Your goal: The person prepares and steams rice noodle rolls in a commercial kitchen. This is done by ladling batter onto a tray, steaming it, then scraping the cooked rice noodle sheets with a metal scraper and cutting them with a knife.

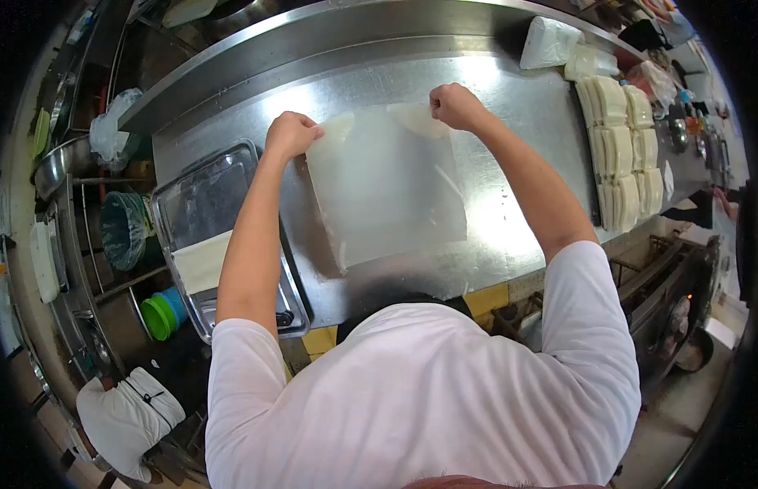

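Observation:
A translucent plastic sheet is spread out above the steel table, its near edge towards my body. At its far left corner, my left hand pinches it between thumb and fingers. My right hand is closed at the far right corner, with the sheet's edge running into the fingers. Left of the sheet sits a metal tray with a clear cover or lining, and a pale flat slab lies inside it, partly behind my left forearm.
Stacks of pale folded packets line the table's right end. White plastic-wrapped bundles lie at the far right corner. A raised steel ledge borders the back. On the left are a lined bin, a green container and another person.

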The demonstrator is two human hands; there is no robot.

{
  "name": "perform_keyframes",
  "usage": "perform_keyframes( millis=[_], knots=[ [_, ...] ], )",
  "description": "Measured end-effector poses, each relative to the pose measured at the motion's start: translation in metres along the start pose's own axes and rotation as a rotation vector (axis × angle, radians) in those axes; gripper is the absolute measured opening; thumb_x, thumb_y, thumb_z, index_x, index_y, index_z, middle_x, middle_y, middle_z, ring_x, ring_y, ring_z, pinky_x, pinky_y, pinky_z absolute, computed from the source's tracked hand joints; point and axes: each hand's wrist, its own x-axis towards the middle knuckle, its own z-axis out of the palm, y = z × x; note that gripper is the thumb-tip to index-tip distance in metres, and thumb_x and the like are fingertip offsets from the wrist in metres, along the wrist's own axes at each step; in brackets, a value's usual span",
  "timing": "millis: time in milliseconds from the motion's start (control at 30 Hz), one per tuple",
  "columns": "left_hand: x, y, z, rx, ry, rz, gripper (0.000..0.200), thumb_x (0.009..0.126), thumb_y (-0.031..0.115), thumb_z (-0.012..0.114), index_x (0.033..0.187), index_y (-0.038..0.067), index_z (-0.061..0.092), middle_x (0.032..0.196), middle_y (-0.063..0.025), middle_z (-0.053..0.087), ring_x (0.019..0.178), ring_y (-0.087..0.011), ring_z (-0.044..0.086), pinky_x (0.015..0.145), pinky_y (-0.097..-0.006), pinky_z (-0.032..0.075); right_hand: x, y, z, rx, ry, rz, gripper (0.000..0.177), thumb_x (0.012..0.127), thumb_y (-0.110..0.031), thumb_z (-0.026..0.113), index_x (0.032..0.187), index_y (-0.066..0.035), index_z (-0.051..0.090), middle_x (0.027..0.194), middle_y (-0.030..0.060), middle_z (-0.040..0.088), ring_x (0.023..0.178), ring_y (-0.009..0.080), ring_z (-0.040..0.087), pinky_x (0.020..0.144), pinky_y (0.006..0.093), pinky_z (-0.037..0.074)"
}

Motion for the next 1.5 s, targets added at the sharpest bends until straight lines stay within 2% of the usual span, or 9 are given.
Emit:
perform_keyframes(
  millis=[400, 467, 567, 767, 833, 867, 933, 1133, 1500],
  knots=[
    [-0.111, -0.021, 0.021, -0.204, 0.32, 0.218, 0.015, 0.081, 0.019, 0.076, 0.088, 0.005, 0.073, 0.076, -0.0113, 0.069, 0.071, -0.0254, 0.067, 0.069, -0.0387, 0.053, -0.115, -0.026, -0.002, 0.229, 0.338, 0.057, 0.014, 0.084, -0.008, 0.064, 0.09, -0.001, 0.073, 0.092, 0.0223, 0.071, 0.088, 0.0414, 0.068, 0.08, 0.0469, 0.055],
    [-0.126, -0.041, 0.048, -0.203, 0.455, 0.511, 0.005, 0.083, 0.008, 0.073, 0.085, 0.006, 0.07, 0.083, -0.0109, 0.068, 0.075, -0.0246, 0.066, 0.07, -0.0366, 0.052, -0.14, -0.023, 0.019, 0.266, 0.365, 0.036, 0.015, 0.084, -0.006, 0.063, 0.091, 0.0, 0.074, 0.092, 0.0224, 0.072, 0.09, 0.0415, 0.068, 0.082, 0.0469, 0.055],
    [-0.158, -0.064, 0.072, 0.039, 0.323, 0.602, 0.007, 0.078, 0.001, 0.066, 0.082, 0.007, 0.067, 0.091, -0.0109, 0.067, 0.092, -0.0329, 0.063, 0.082, -0.0417, 0.051, -0.178, -0.019, 0.062, 0.198, 0.272, 0.054, 0.017, 0.085, -0.005, 0.061, 0.094, 0.001, 0.074, 0.099, 0.0219, 0.072, 0.095, 0.0409, 0.068, 0.086, 0.0469, 0.055],
    [-0.192, -0.071, 0.079, -0.024, 0.327, 0.548, 0.01, 0.076, -0.001, 0.067, 0.082, 0.006, 0.067, 0.094, -0.0103, 0.067, 0.098, -0.034, 0.061, 0.089, -0.0443, 0.05, -0.195, -0.058, 0.086, 0.242, 0.214, 0.084, 0.031, 0.089, -0.007, 0.058, 0.118, 0.0, 0.069, 0.126, 0.0213, 0.066, 0.109, 0.0409, 0.066, 0.095, 0.0466, 0.053],
    [-0.195, -0.064, 0.076, -0.034, 0.338, 0.543, 0.01, 0.076, -0.001, 0.068, 0.083, 0.006, 0.067, 0.096, -0.0105, 0.068, 0.099, -0.0339, 0.061, 0.089, -0.0438, 0.05, -0.183, -0.078, 0.094, 0.245, 0.293, -0.093, 0.045, 0.096, -0.017, 0.058, 0.137, 0.0, 0.056, 0.147, 0.0222, 0.051, 0.133, 0.0395, 0.052, 0.109, 0.0459, 0.045],
    [-0.196, -0.06, 0.074, -0.047, 0.347, 0.538, 0.01, 0.077, -0.001, 0.068, 0.084, 0.006, 0.067, 0.097, -0.0107, 0.068, 0.1, -0.0337, 0.062, 0.09, -0.0434, 0.05, -0.176, -0.081, 0.101, 0.246, 0.293, -0.097, 0.045, 0.096, -0.017, 0.058, 0.137, 0.0, 0.056, 0.147, 0.0222, 0.051, 0.133, 0.0395, 0.052, 0.109, 0.0459, 0.045],
    [-0.196, -0.058, 0.072, -0.061, 0.346, 0.53, 0.01, 0.077, -0.001, 0.069, 0.085, 0.006, 0.068, 0.099, -0.0106, 0.068, 0.102, -0.0336, 0.062, 0.091, -0.043, 0.05, -0.155, -0.079, 0.115, 0.02, 0.245, -0.163, 0.06, 0.103, -0.034, 0.052, 0.151, 0.001, 0.04, 0.162, 0.0204, 0.033, 0.15, 0.0361, 0.03, 0.122, 0.0483, 0.028],
    [-0.199, -0.079, 0.062, -0.099, 0.361, 0.47, 0.011, 0.079, 0.003, 0.07, 0.09, 0.006, 0.069, 0.103, -0.0104, 0.069, 0.105, -0.0331, 0.061, 0.093, -0.0425, 0.05, -0.141, -0.024, 0.116, -0.133, 0.29, 0.191, 0.074, 0.105, -0.049, 0.04, 0.155, 0.005, 0.03, 0.165, 0.0234, 0.023, 0.154, 0.0373, 0.021, 0.125, 0.0524, 0.016],
    [-0.129, -0.053, 0.042, -0.121, 0.465, 0.398, 0.016, 0.086, 0.013, 0.069, 0.099, 0.006, 0.072, 0.108, -0.0128, 0.07, 0.108, -0.0337, 0.062, 0.096, -0.0426, 0.049, -0.09, -0.22, 0.173, -0.143, 0.164, -0.219, 0.078, 0.105, -0.051, 0.04, 0.155, 0.008, 0.027, 0.164, 0.0249, 0.023, 0.154, 0.039, 0.018, 0.126, 0.0506, 0.014]
  ],
)
